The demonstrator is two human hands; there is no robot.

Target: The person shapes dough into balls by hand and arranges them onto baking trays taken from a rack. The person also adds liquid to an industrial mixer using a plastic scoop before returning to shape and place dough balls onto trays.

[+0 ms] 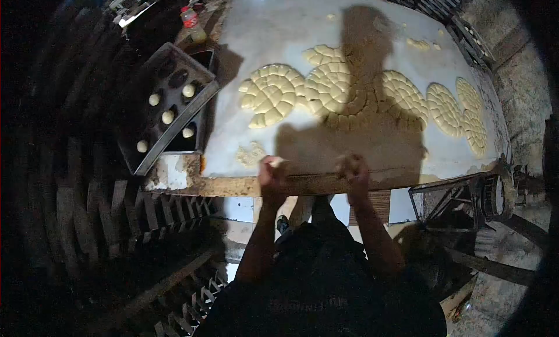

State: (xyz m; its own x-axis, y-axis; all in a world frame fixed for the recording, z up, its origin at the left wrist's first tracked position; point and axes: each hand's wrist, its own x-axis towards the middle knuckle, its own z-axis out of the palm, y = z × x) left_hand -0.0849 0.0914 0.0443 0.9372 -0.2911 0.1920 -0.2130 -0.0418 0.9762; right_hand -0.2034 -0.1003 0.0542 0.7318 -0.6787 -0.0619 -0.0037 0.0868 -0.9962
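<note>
My left hand (271,175) is curled at the front edge of the table, its fingers closed around a small pale piece of dough (278,161). To its right, my right hand (353,173) is also curled, in shadow; what its fingers hold, if anything, is hard to make out. Beyond both hands lie flat rounds of dough cut into small pieces, among them a left round (273,92) and a middle round (327,83). A patch of flour or dough crumbs (250,154) lies just left of my left hand.
Dark metal trays (192,118) overlap at the table's left, with several dough balls (167,117) in them. Behind them stands a bottle with a red cap and label (190,18). More cut rounds (444,108) lie right on the pale tabletop (262,28). A metal-framed stand (448,203) is below right.
</note>
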